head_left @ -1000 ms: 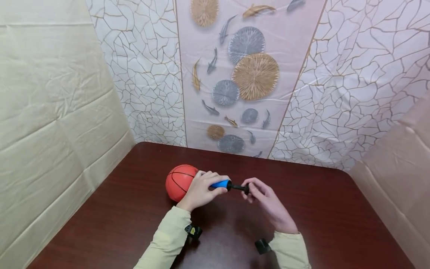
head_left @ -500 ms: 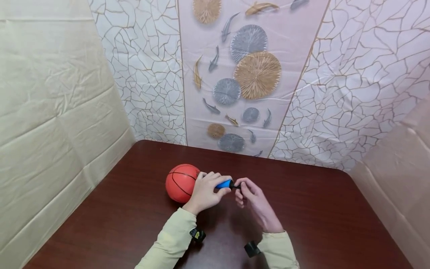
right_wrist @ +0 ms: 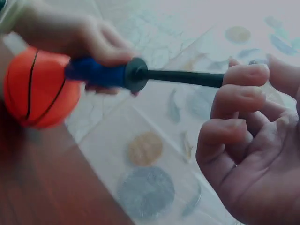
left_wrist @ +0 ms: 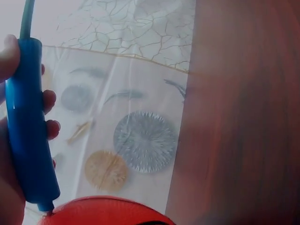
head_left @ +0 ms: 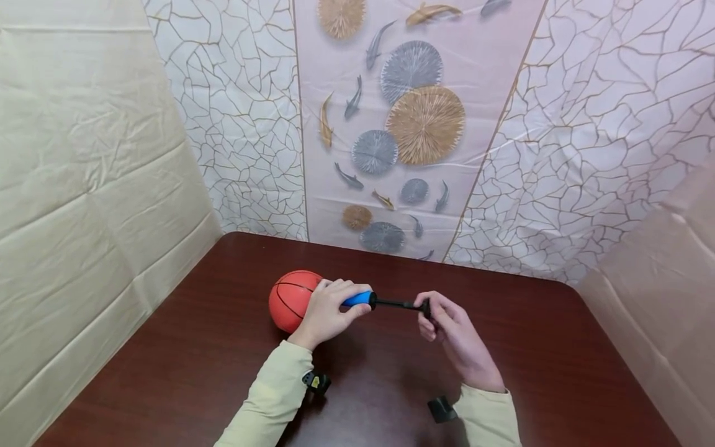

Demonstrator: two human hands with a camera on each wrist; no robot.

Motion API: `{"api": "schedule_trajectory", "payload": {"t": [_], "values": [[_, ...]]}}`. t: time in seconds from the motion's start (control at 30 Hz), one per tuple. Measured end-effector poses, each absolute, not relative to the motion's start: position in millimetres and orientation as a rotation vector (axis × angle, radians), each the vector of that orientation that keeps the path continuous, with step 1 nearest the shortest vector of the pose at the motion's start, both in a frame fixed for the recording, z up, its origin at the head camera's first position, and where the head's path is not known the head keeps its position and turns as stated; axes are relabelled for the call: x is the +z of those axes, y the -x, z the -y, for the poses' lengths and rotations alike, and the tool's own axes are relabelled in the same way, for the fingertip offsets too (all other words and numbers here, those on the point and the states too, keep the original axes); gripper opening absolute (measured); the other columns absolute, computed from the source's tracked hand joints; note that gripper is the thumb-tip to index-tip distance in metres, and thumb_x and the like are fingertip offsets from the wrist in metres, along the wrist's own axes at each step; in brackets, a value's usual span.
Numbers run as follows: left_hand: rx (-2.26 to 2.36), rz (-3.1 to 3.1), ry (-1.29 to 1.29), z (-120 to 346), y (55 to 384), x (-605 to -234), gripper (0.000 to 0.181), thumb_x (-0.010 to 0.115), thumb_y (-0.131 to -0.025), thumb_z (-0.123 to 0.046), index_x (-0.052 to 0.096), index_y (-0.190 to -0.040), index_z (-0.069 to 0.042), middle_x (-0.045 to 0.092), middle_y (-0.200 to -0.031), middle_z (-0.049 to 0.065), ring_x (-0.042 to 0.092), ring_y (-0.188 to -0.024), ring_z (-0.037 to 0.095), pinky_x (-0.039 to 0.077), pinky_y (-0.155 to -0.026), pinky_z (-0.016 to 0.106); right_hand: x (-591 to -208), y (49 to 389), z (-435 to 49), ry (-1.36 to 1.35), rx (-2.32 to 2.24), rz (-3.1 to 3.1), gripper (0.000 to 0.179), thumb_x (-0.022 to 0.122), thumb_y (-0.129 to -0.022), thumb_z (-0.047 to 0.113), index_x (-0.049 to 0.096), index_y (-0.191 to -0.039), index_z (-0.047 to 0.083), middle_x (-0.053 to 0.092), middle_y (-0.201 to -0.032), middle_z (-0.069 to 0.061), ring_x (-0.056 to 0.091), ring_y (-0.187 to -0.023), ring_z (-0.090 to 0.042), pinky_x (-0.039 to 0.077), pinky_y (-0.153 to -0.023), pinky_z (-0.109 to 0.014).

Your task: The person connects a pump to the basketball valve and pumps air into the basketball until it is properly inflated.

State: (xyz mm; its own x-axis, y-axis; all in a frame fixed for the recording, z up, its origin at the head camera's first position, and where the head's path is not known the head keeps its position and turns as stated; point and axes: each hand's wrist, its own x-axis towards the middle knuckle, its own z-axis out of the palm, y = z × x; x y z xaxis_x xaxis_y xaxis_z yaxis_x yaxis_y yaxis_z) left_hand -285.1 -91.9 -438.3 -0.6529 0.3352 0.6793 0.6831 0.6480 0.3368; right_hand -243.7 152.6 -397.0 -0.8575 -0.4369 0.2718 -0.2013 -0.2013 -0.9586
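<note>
My left hand (head_left: 326,312) grips the pump (head_left: 359,299), its tip (left_wrist: 46,206) at the ball (head_left: 290,304) (red, on the tabletop (head_left: 536,354)); my right hand (head_left: 457,332), pinching the handle (head_left: 427,308), sits farther out than before, baring more rod (head_left: 393,303).

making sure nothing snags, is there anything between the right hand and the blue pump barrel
Nothing visible except the pump's own black rod, which runs from the blue pump barrel in the left hand to the black handle gripped by the right hand. The red ball is at the barrel's other end, outside that gap.
</note>
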Motion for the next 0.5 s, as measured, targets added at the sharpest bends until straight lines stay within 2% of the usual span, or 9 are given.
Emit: {"api": "schedule_trajectory", "payload": {"t": [0.07, 0.13, 0.27, 0.37, 0.5], "values": [[-0.757, 2.291, 0.799, 88, 285, -440, 0.032, 0.069, -0.087, -0.036, 0.068, -0.117, -0.025, 0.069, -0.096, -0.007, 0.060, -0.087, 0.011, 0.041, -0.081, 0.035, -401, 247, -150, 0.751, -2.179, -1.845, 0.021, 0.038, -0.105, 0.026, 0.055, -0.103, 0.014, 0.042, -0.068, 0.007, 0.038, -0.059, -0.007, 0.022, -0.056, -0.033], [-0.722, 2.288, 0.826, 82, 284, -442, 0.032, 0.067, -0.089, -0.038, 0.068, -0.117, -0.024, 0.069, -0.094, -0.007, 0.059, -0.085, 0.010, 0.041, -0.079, 0.033, -406, 251, -144, 0.740, -2.140, -1.843, 0.018, 0.039, -0.105, 0.025, 0.053, -0.102, 0.014, 0.041, -0.068, 0.006, 0.038, -0.058, -0.008, 0.023, -0.054, -0.032], [-0.703, 2.275, 0.870, 73, 282, -445, 0.031, 0.067, -0.089, -0.038, 0.068, -0.116, -0.023, 0.068, -0.094, -0.007, 0.059, -0.084, 0.010, 0.042, -0.080, 0.033, -415, 256, -131, 0.729, -2.071, -1.877, 0.018, 0.042, -0.104, 0.026, 0.052, -0.102, 0.012, 0.040, -0.068, 0.005, 0.038, -0.056, -0.009, 0.022, -0.053, -0.034], [-0.710, 2.290, 0.883, 75, 282, -443, 0.030, 0.069, -0.087, -0.038, 0.068, -0.115, -0.025, 0.069, -0.095, -0.007, 0.059, -0.085, 0.010, 0.043, -0.082, 0.033, -418, 257, -129, 0.720, -2.006, -1.974, 0.020, 0.043, -0.104, 0.025, 0.053, -0.104, 0.008, 0.041, -0.067, 0.005, 0.039, -0.055, -0.008, 0.024, -0.051, -0.034], [-0.719, 2.294, 0.898, 88, 287, -440, 0.031, 0.067, -0.088, -0.041, 0.066, -0.116, -0.028, 0.069, -0.096, -0.008, 0.059, -0.086, 0.009, 0.043, -0.084, 0.033, -409, 253, -135, 0.663, -1.960, -2.037, 0.029, 0.044, -0.104, 0.031, 0.052, -0.108, 0.004, 0.043, -0.070, 0.003, 0.040, -0.058, -0.008, 0.031, -0.053, -0.026]]}}
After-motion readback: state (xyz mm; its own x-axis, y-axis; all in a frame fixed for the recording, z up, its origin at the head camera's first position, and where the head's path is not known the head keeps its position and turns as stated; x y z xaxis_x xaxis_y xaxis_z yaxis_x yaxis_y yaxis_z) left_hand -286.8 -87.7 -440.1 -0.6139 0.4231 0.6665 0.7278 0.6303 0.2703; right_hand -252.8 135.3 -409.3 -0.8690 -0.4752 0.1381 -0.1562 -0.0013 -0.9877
